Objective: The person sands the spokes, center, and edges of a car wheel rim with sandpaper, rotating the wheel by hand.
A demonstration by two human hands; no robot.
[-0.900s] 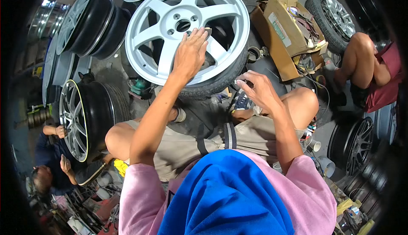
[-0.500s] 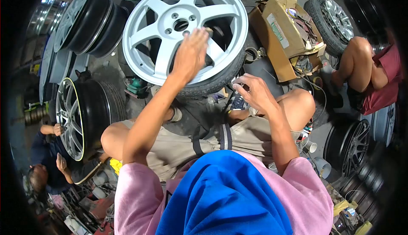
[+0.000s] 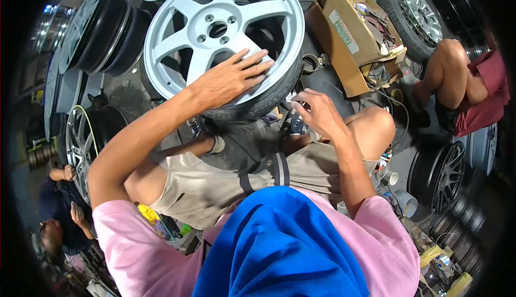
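A pale grey-white multi-spoke wheel rim (image 3: pixel 196 30) lies face up in front of me, on top of a black tyre (image 3: pixel 242 112). My left hand (image 3: pixel 228 79) rests palm down across a lower spoke near the rim's edge, its fingers spread; its palm side is hidden. Beyond the tyre's right side, my right hand (image 3: pixel 318 111) hovers near my bent knee, touching neither rim nor tyre. Its fingers are loosely bent, the thumb stands apart from them, and nothing shows between. Whitish dust marks its fingertips.
An open cardboard box (image 3: pixel 344 39) with scraps stands right of the rim, a silver wheel with tyre (image 3: pixel 422 20) behind it. Dark wheels (image 3: pixel 102 31) are stacked at left. One person (image 3: pixel 62 205) sits lower left, another (image 3: pixel 465 87) at right. A cable (image 3: pixel 406 117) trails nearby.
My left hand, blurred near the hub before, now lies lower on the spoke with fingers pointing right, its elbow swung outward left. My right hand barely moved. The whole view shifted slightly.
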